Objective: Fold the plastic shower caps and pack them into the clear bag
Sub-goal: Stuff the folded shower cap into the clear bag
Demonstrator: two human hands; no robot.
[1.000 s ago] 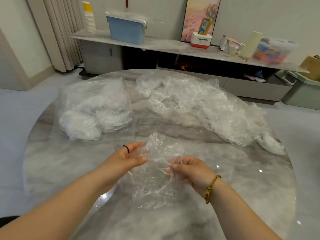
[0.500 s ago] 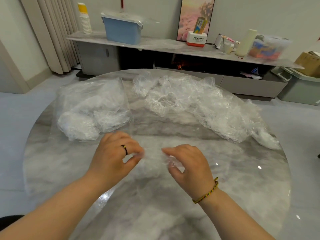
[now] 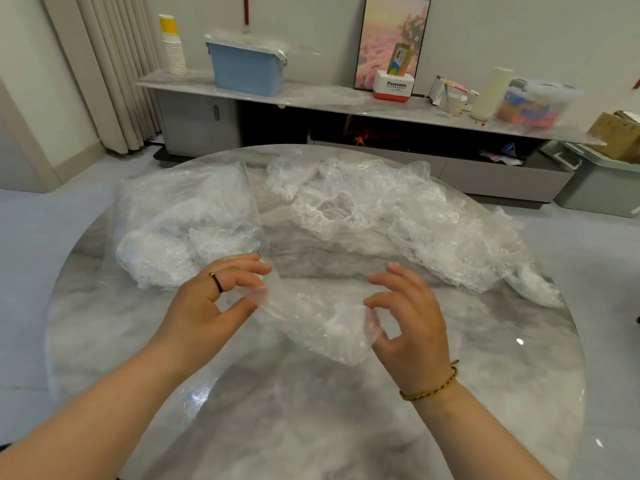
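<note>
Clear, crinkled plastic: one cap (image 3: 318, 317) is stretched between the two hands just above the marble desk (image 3: 311, 420). Its long axis runs left to right from hand to hand, the left end a little higher, and a loose lower corner hangs toward the person beside the right hand.

The left hand (image 3: 207, 306) pinches the cap's left edge between thumb and forefinger; its other fingers are curved loosely over the pinch, one with a dark ring (image 3: 217, 283). The right hand (image 3: 412, 327) holds the right edge between thumb and forefinger as well, though the plastic blurs the exact contact. Its remaining fingers are spread and lifted off the cap. A woven bracelet (image 3: 433, 388) sits on that wrist.

Just beyond the left hand lies the bag (image 3: 187, 223), flat on the desk with bunched caps inside, its near corner close to the left fingertips. Beyond the right hand, apart from it, a loose pile (image 3: 398, 216) of unfolded caps sprawls across the desk.
</note>
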